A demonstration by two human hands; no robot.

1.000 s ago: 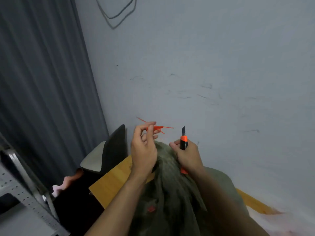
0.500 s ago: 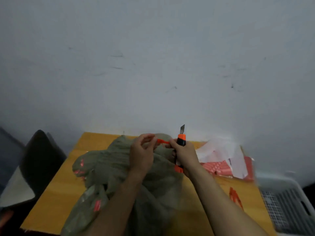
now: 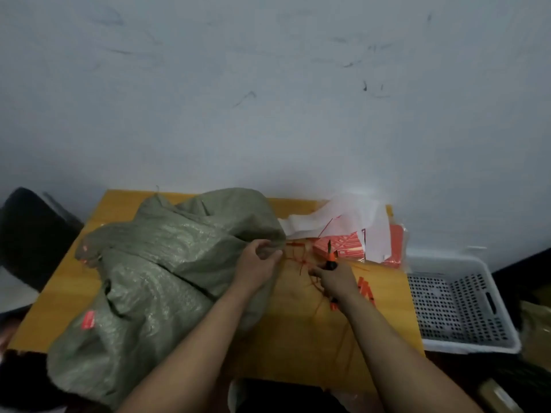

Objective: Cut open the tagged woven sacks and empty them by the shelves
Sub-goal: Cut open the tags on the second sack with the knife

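- A green woven sack (image 3: 167, 263) lies crumpled across the left and middle of a yellow wooden surface (image 3: 119, 205), its lower end hanging over the near edge.
- A small red tag (image 3: 88, 319) sits on the sack's near left side.
- The left hand (image 3: 255, 263) is at the sack's right edge, fingers curled into a bunched fold of the fabric and gripping it.
- The right hand (image 3: 335, 280) is just right of the sack, apart from the left hand, and is closed around a knife (image 3: 330, 254) with an orange and black handle. The blade points up and away from the person.
- Thin red ties (image 3: 301, 262) lie loose on the surface between the sack's right edge and the right hand, and more red strands trail toward the near edge.
- Beyond the right hand, to the sack's right, is a pile of red packets (image 3: 343, 248) with white paper sheets (image 3: 346, 214) lying over them.
- Farther right of the sack, off the edge of the surface, stands a pale perforated crate (image 3: 465, 308).
- To the sack's left is a black chair (image 3: 32, 234).
- A scuffed pale wall (image 3: 268, 99) rises behind the sack.
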